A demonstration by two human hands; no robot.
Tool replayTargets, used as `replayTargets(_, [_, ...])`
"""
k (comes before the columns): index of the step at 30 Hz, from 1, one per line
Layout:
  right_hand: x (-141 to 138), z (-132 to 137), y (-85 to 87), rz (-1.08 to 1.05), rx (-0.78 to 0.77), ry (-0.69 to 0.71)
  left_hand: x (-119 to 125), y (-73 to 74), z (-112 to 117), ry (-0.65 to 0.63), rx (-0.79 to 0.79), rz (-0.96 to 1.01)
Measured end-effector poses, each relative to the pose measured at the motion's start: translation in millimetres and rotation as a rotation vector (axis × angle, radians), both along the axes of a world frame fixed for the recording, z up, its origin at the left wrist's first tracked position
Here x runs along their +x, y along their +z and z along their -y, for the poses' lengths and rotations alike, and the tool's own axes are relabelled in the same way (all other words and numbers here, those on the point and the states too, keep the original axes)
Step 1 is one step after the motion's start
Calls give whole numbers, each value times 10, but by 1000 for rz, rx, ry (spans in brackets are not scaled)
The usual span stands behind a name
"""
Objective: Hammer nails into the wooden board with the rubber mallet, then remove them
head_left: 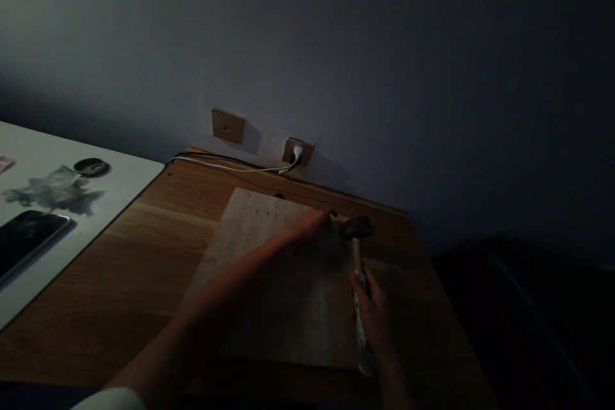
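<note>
My right hand (369,301) is wrapped round the handle of a hammer (357,256), with the dark head raised at the far right part of a pale wooden board (269,307). At the board's far edge, my left hand (314,221) has its fingers drawn together, just left of the hammer head. Whatever is between those fingertips is too small and dark to make out. Several small dark marks (266,213) dot the board's far left part. The board lies flat on a wooden table (120,256).
A white surface (115,173) adjoins at left, bearing a phone (31,237), a crumpled clear plastic bag (57,189) and a dark round object (91,167). Cables (230,166) run along the table's back edge to a wall socket (298,151). Another wall plate (227,125) is beside it.
</note>
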State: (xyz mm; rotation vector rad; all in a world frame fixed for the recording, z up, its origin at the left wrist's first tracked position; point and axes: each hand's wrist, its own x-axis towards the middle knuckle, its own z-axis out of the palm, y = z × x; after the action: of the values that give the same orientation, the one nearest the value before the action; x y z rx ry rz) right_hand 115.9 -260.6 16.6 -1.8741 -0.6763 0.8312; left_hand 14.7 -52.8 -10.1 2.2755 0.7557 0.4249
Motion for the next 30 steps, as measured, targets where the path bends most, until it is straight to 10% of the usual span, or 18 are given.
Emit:
replayTargets(12, [26, 33, -246, -64, -32, -21, -701, 480, -357, -45, 8, -403])
replayTargets(30, [38, 43, -328, -61, 23, -19, -659, 315, -388, -109, 41, -440])
